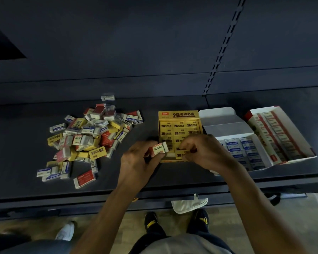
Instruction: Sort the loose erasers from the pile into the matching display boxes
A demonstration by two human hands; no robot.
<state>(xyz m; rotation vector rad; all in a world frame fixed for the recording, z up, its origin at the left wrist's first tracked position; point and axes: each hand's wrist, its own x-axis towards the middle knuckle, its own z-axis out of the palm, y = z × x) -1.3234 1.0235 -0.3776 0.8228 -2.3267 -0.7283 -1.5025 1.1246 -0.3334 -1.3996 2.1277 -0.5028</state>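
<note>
**Both hands busy at the yellow box**

Head view: the left hand (140,160) has its fingers curled round a red-and-white eraser (159,149) marked 2B, holding it just off the front left corner of the yellow display box (178,114). The right hand (204,153) hovers over that box's front row, its curled fingertips pinching a yellow eraser (180,154) that sits at the near edge among the packed yellow ones. To the right stand a white box with blue erasers (226,123), its flap raised, and beside it a red-trimmed box (264,109) filled with rows of red-and-white ones. The loose pile (92,136) of mixed yellow, red and blue erasers lies well to the left on the dark shelf (26,162).
</note>
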